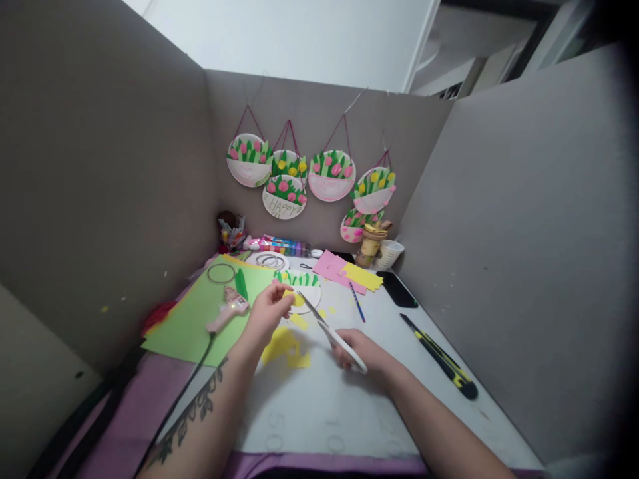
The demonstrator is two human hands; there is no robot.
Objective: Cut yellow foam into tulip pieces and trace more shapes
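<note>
Between the thumb and fingers of my left hand (272, 307) is a small piece of yellow paper (294, 299). My right hand (352, 347) is closed round the white handles of a pair of scissors (327, 327), whose blades reach up to the yellow piece. Just behind lies a paper plate craft (308, 293) with green paper leaves along its top, partly hidden by my left hand. Cut yellow paper (287, 346) and small yellow scraps lie on the table below and beside my hands.
At left, a pink glue gun (229, 313) with a black cord rests on green paper (184, 319). A pencil (357, 303), a phone (397, 289) and a yellow-black utility knife (442, 359) lie at right. Pink paper (332, 267) is behind; decorated plates (332, 188) hang on the grey partition.
</note>
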